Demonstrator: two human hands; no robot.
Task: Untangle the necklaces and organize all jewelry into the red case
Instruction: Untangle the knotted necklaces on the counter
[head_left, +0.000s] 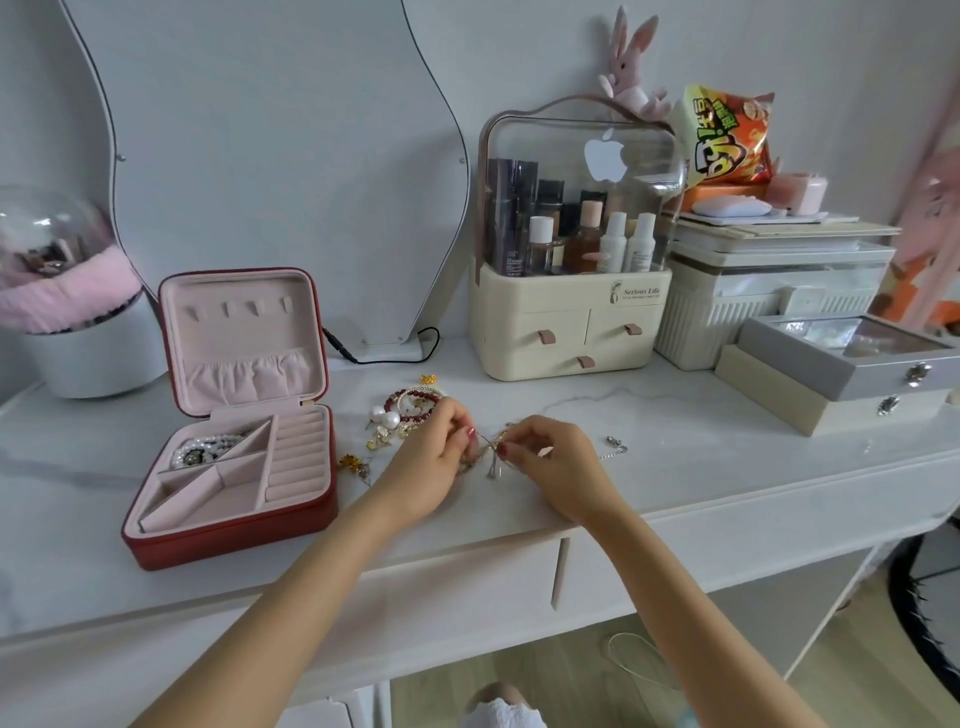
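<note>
White marble-patterned vanity top (675, 415), seen from your head camera, with a mirror and cosmetics organizer at the rear. At centre, the tangled necklaces (491, 457), thin silver chains, lie just above the tabletop between your hands: your left hand (434, 457) pinches the knot from the left with curled fingertips, and your right hand (550, 460) pinches it from the right, thumb and forefinger closed on a strand. A loose chain end with a clasp (615, 446) trails to the right of your right hand. Behind your left hand sits the unsorted pile: a red beaded bracelet (413, 402), pearl earrings (384, 417), small gold pieces (379, 439) and a yellow flower piece (349, 461). Further left, the red case (228, 535) stands open, a pearl strand (208, 448) already in its rear-left compartment, the other compartments appearing unfilled. Risk: pulling the two strands apart would likely tighten the knot or snap a fine link; your left wrist, near the pile, could sweep earrings toward the table edge.
</note>
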